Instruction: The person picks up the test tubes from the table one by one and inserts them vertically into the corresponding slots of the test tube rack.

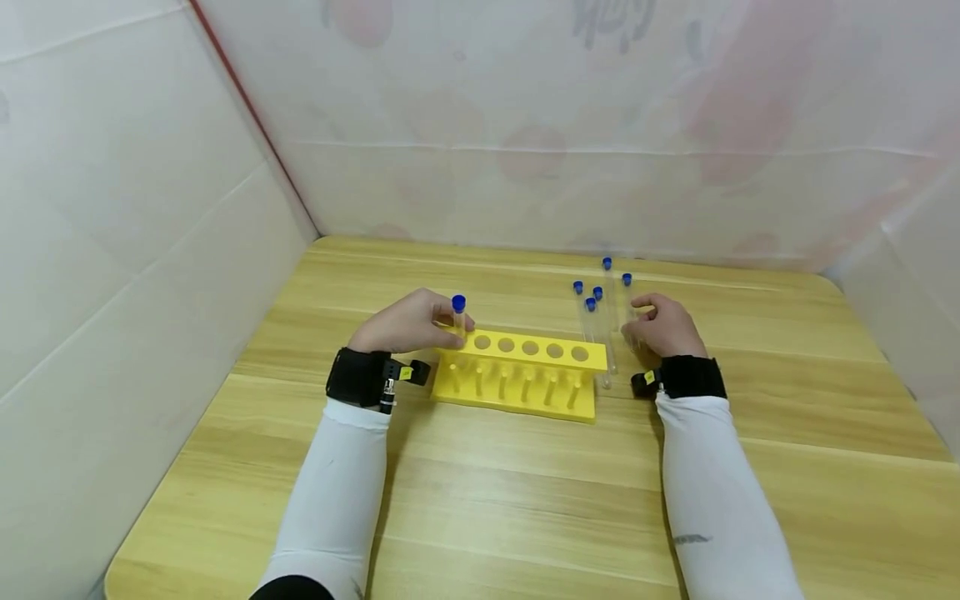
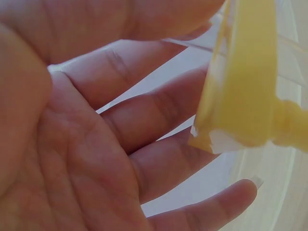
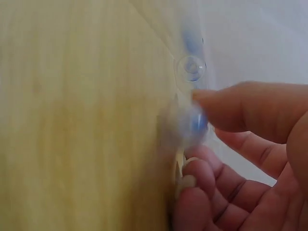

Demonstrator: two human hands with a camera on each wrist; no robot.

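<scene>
A yellow test-tube rack (image 1: 517,377) stands mid-table. One clear tube with a blue cap (image 1: 458,310) is upright in its leftmost hole. My left hand (image 1: 442,327) rests against the rack's left end beside that tube. In the left wrist view its fingers (image 2: 159,110) are spread and fairly straight next to the rack (image 2: 245,86). Right of the rack lie several blue-capped tubes (image 1: 600,312). My right hand (image 1: 647,321) lies on them with curled fingers. The right wrist view shows my right hand (image 3: 192,139) with thumb and fingers pinching a blurred tube (image 3: 197,122).
The wooden table (image 1: 480,500) is boxed in by white walls on the left, back and right. Another loose tube's round end (image 3: 191,68) shows just past my right thumb. The rack's other holes (image 1: 530,347) hold nothing.
</scene>
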